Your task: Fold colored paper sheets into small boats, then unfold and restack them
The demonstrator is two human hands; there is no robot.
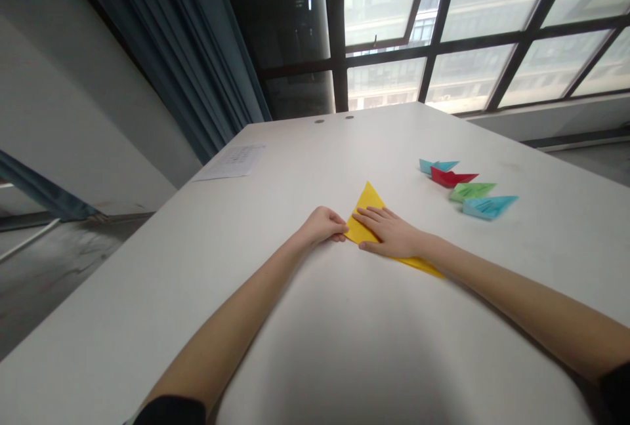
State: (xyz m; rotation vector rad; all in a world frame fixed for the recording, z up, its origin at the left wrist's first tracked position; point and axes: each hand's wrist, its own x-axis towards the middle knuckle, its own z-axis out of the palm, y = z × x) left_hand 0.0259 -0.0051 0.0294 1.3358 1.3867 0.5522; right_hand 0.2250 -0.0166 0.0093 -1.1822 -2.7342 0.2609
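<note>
A sheet of yellow paper (368, 198), folded to a triangle-like shape, lies on the white table in front of me. One point of it faces away from me, and another sticks out under my right wrist. My left hand (323, 225) pinches the paper's left corner between thumb and fingers. Flat on top of the paper rests my right hand (391, 233), its fingers stretched toward the left and the thumb a little apart. The middle of the paper is hidden beneath that hand.
To the right stand folded paper boats: a blue one (445, 166) farthest off, then a red one (451, 178), a green one (470, 191) and a nearer blue one (489, 207). A printed sheet (233, 161) lies at the table's left edge. Windows and a curtain are beyond.
</note>
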